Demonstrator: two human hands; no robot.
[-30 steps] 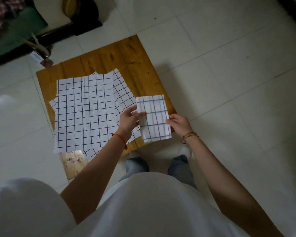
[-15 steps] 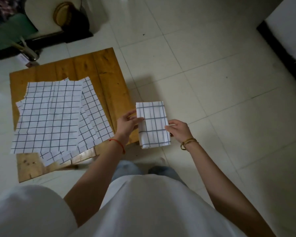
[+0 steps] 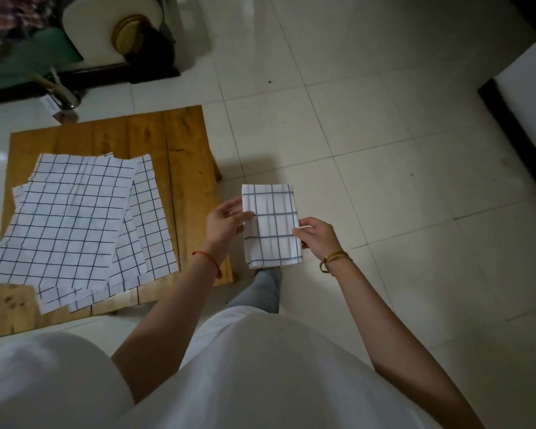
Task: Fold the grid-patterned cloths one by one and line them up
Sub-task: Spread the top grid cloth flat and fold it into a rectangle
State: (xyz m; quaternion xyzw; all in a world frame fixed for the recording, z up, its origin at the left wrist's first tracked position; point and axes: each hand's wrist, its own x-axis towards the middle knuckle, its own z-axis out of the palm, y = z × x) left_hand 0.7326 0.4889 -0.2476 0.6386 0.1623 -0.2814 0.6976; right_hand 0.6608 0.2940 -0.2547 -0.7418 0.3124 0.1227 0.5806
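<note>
I have the folded cloth [image 3: 271, 226] pinched between my left hand [image 3: 225, 222] and right hand [image 3: 317, 235], held over the floor beside the counter [image 3: 186, 168] — folding looks done; next it needs setting down, with the unfolded cloths [image 3: 72, 218] waiting.

The folded cloth [image 3: 271, 226] I hold is white with a grid of thin dark blue-black lines. The flat cloths [image 3: 75, 224] stacked on the low table carry the same white ground and dark grid. The table [image 3: 186, 168] is honey-yellow wood with darker knots and streaks. A red string [image 3: 209, 261] circles my left wrist; golden-brown bracelets [image 3: 334, 260] circle my right. My shirt [image 3: 260, 376] is plain white, my trousers [image 3: 260, 292] grey-blue. The floor tiles [image 3: 369, 119] are pale cream with thin dark joints. At far left, something green [image 3: 28, 63] lies beside a red-and-dark plaid fabric [image 3: 3, 23].
</note>
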